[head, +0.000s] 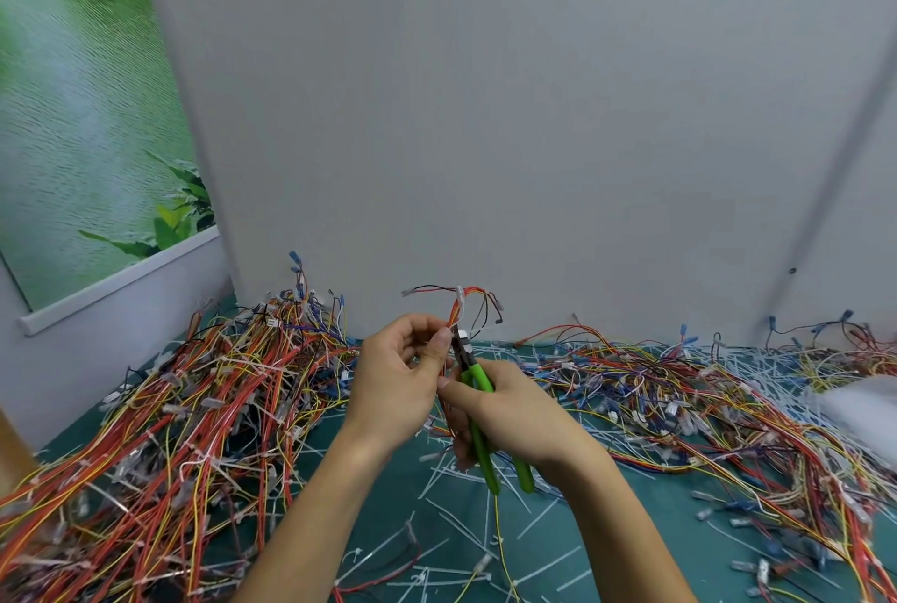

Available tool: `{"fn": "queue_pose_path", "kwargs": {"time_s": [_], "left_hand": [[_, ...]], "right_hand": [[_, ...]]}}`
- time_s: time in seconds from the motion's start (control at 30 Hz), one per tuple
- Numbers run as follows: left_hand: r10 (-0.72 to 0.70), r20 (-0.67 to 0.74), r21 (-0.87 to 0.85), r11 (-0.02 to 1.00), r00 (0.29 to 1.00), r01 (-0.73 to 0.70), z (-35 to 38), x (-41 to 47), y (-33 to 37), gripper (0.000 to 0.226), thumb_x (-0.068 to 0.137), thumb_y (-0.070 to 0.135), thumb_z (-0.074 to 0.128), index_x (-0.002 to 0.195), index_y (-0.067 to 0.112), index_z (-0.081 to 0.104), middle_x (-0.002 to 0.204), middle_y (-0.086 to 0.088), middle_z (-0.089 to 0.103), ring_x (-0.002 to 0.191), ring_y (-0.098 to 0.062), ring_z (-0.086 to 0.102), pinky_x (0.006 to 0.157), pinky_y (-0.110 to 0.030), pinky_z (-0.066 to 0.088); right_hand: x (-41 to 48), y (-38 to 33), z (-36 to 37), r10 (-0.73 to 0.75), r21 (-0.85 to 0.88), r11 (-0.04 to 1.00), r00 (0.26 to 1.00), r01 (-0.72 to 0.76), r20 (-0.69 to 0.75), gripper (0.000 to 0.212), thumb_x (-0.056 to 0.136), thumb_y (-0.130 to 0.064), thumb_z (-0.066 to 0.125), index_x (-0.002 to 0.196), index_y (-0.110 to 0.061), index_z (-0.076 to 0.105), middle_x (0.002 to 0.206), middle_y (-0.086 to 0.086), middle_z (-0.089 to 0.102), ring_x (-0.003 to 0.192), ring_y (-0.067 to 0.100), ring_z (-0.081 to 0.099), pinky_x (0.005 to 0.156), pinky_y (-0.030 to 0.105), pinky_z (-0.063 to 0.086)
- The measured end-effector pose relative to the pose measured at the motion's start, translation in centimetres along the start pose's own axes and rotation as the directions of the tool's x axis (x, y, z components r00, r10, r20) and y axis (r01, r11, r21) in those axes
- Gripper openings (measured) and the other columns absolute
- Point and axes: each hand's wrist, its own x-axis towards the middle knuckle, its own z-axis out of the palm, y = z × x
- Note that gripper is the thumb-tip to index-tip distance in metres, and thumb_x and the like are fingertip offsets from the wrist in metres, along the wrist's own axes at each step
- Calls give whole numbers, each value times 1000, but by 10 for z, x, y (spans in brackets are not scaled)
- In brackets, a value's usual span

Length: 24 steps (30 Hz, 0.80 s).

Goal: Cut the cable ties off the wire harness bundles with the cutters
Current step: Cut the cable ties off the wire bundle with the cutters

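Mid-step: cutters (478, 378) at tie (460, 306) on bundle (473, 293).
L hand (403, 376) pinches bundle; R hand (517, 415), at its 4 o'clock, grips cutters. Squeeze next.

Grey wall (485, 116) — green poster (82, 107)

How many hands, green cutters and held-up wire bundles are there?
Hands: 2 (left hand, right hand)
Green cutters: 1, in the right hand
Wire bundle held up: 1, in the left hand
Total: 4
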Motion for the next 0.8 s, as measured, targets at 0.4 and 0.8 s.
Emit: {"fn": "queue_pose_path", "kwargs": {"time_s": [0.4, 0.8], "left_hand": [[-31, 21, -34, 999, 999, 32, -1, 1, 1, 13, 92, 12, 71, 91, 25, 71, 83, 14, 75, 80, -1, 69, 74, -17, 55], [-112, 34, -107, 988, 993, 114, -2, 1, 4, 2, 92, 14, 71, 92, 16, 71, 75, 6, 74, 73, -7, 70, 66, -17, 55]], "right_hand": [[-1, 0, 0, 49, 46, 998, 999, -49, -5, 32, 103, -32, 61, 77, -17, 50, 55, -1, 46, 47, 19, 43, 48, 30, 42], [0, -2, 8, -60, -155, 987, 989, 39, -135, 33, 100, -37, 61, 78, -14, 53, 54, -3, 55, 43, 11, 57, 46, 29, 50]]}}
